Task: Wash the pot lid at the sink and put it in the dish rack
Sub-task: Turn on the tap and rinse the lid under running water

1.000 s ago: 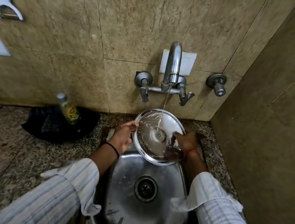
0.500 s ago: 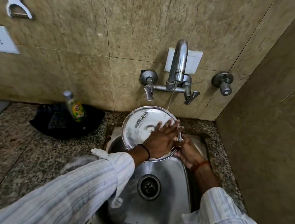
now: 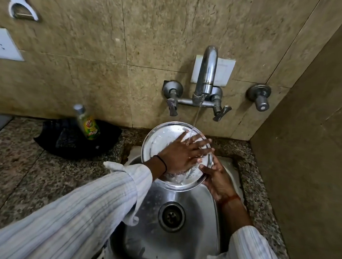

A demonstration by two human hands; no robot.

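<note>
**Now rinsing the lid under the tap**

Over the sink, the lid is held tilted under the thin stream from the tap, its face turned toward the person. To do this step well, I judge the lid should keep that tilt so water runs off into the basin rather than onto the counter, and be turned so every part of the face passes under the stream while the palm rubs it.

The left hand lies flat on the lid's face, fingers straight and spread, holding nothing; the water lands on its fingers. The right hand grips the lid's lower right rim from behind, thumb curled over the edge, carrying the weight. That grip should stay firm, since wet steel is likely slippery. No dish rack is in view.
</note>
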